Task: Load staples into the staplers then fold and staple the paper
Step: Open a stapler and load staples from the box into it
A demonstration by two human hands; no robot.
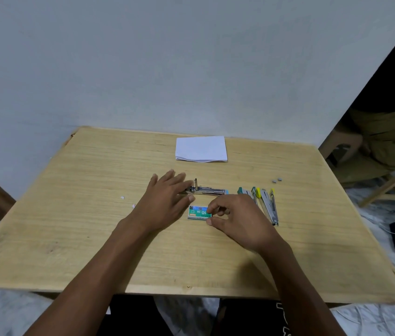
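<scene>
The staple box (199, 212) lies on the worktop (94, 238), just on the near side of the opened stapler (207, 190). The right hand (236, 220) pinches the box's right end, thumb against forefinger. The left hand (165, 197), fingers spread, rests on the stapler's hinge end. The box is probably light, crushable card, so grip it by its short edges.

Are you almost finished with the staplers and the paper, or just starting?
It looks early. Done: the middle stapler lies opened, and so do the green and yellow staplers beside it. In hand: the left hand rests on the middle stapler while the right hand pinches the staple box. Left: loading staples, then stapling the paper lying farther back.
</scene>
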